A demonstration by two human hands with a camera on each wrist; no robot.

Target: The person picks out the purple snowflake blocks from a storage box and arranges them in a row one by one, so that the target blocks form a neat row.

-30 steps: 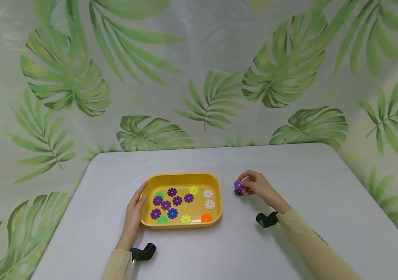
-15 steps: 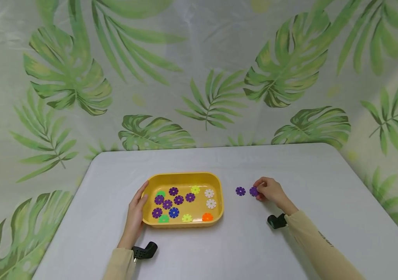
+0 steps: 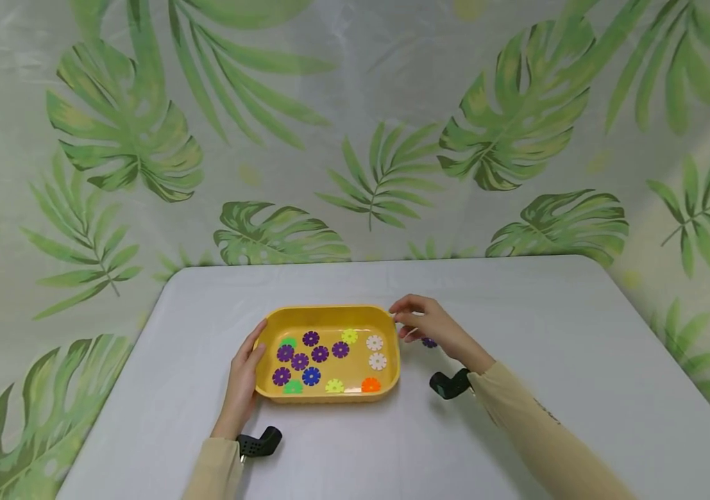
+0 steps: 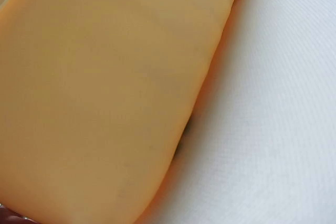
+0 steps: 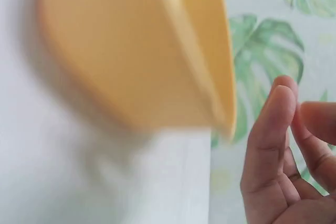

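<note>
Here, right hand (image 3: 436, 326): right of centre in the head view, by the upper right corner of the tray (image 3: 323, 318), fingertips towards the left and wrist lower, to the right.
Right fingers: loosely bent and bare; in the right-wrist view they rise at the lower right, tips close together, with a gap between them and the tray. Whether the tips meet, I cannot tell.
Left hand (image 3: 243, 378): left of centre, against the tray's left end, forearm slanting up from the bottom edge of the head view.
Left fingers: laid along that end, thumb a little apart; whether they curl beneath the rim is hidden.
Tray: yellow, oblong, round-cornered, in the lower middle of the head view; its wall fills the left of the left-wrist view and blurs at the upper left of the right-wrist one.
Discs inside: flat, notched round the edge; six purple discs (image 3: 320, 354) and one blue disc (image 3: 311, 376) mostly left, two green discs (image 3: 293, 387) at the left, two yellow discs (image 3: 350, 336), two white discs (image 3: 377, 361) and an orange disc (image 3: 370, 385) further right.
Lone disc (image 3: 429, 343): purple, right of the tray on the white table (image 3: 330, 451), partly covered by the right hand.
Sleeves (image 3: 529, 410): beige.
</note>
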